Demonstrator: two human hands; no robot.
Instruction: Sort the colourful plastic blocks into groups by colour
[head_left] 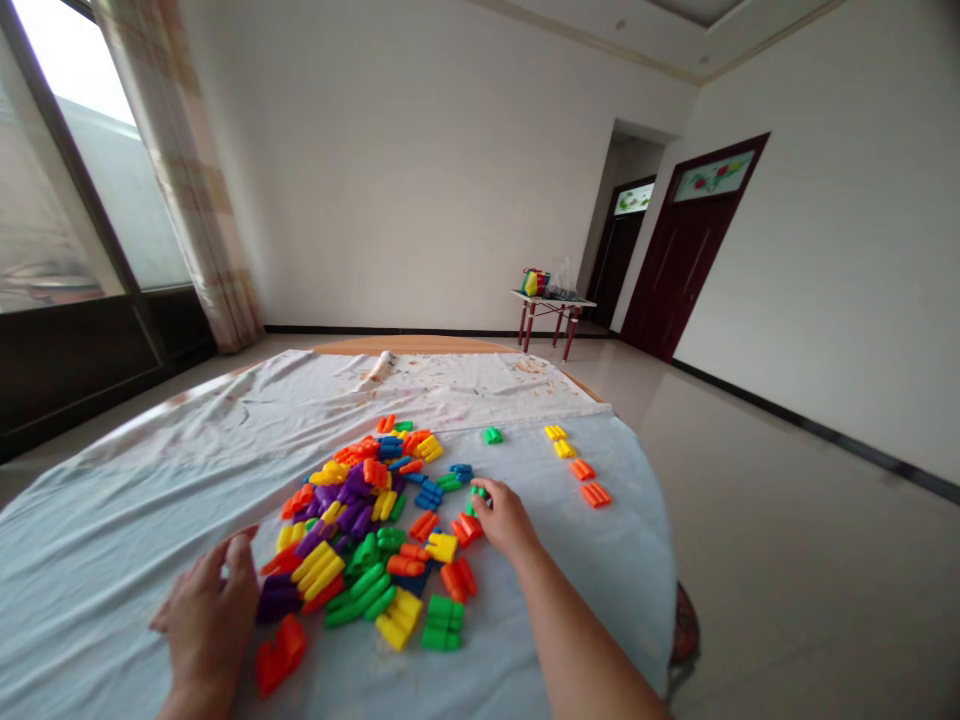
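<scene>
A loose pile of colourful plastic building blocks (352, 500) lies on the cloth, made of ridged tube-like pieces in purple, yellow, orange, green and blue. At the pile's right side, my right hand (504, 515) pinches a green block (475, 500) between thumb and fingers, just above an orange block (466, 529). My left hand (214, 605) is at the pile's left edge with fingers apart and nothing seen in it. Closest to it are a dark purple block (278, 597) and a red-orange block (281, 655). Its far fingers are partly hidden.
Two yellow blocks (559, 441) and two orange blocks (589, 482) form a line on the right. A lone green block (493, 435) lies behind the pile. The round table's cloth (585, 600) is wrinkled. A small side table (555, 298) stands by the far wall.
</scene>
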